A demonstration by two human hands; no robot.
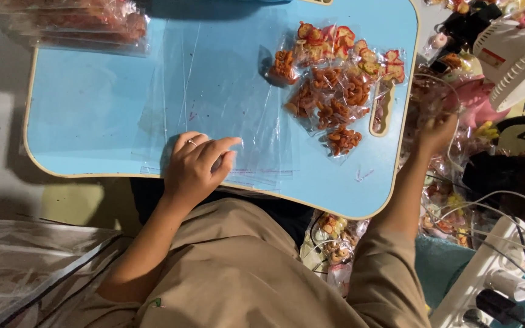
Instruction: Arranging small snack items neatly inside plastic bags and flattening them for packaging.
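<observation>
My left hand rests on a stack of clear plastic bags lying on the light blue lap table, fingers curled and pressing on the bags' near edge. A ring shows on one finger. My right hand reaches off the table's right edge into a heap of small packets; its fingers are hidden among them, so whether it grips one is unclear. Several small clear packets of orange and red charms lie on the table's right part.
More packed bags are stacked at the far left corner. A white fan stands at the upper right, and a white power strip with cables lies at the lower right. Plastic sheets lie at the lower left.
</observation>
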